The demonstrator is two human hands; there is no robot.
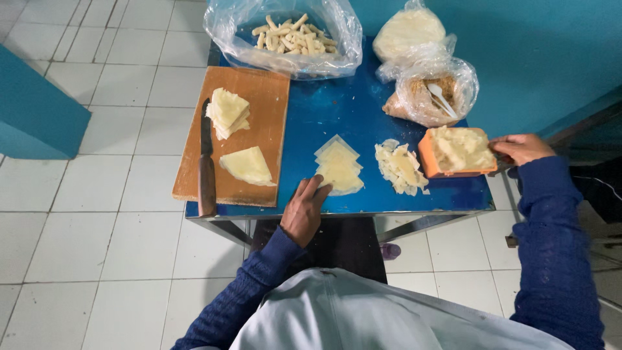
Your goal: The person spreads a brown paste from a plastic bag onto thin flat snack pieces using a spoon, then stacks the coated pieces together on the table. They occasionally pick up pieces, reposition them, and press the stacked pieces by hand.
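A: What sits in the middle of the frame?

B: A blue surface (pixel 363 110), seen from above, over a white tiled floor (pixel 78 259). At its near edge, centre frame, lies a small stack of pale triangular sheets (pixel 339 165). The left hand (pixel 303 210) rests at that edge, fingers loosely curled, their tips touching the stack's lower left corner. It grips nothing.

A: And the right hand?

B: The right hand (pixel 521 148) is at the right of the frame, its fingers closed on the right rim of an orange tub (pixel 424 159) heaped with a pale mash (pixel 461 148). The tub sits at the surface's right edge.

A: What lies between the two hands?

B: A loose pile of pale scraps (pixel 402 168), just left of the tub and a little apart from the sheets.

A: What else is there?

B: At the left of the surface is a wooden board (pixel 265 97) with two stacks of the same sheets, one at upper left (pixel 227 113), one lower (pixel 247 166). A knife (pixel 207 162) lies along the board's left side, handle toward the viewer. At the top centre, an open clear bag holds short pale sticks (pixel 295 35). At upper right are two more bags: one of pale dough (pixel 407 32), and below it one of brown crumbs (pixel 424 97) with a white spoon (pixel 442 98) inside.

A: The person?

B: Dark blue knitted sleeves (pixel 557 259) and a light apron (pixel 363 317) fill the bottom of the frame.
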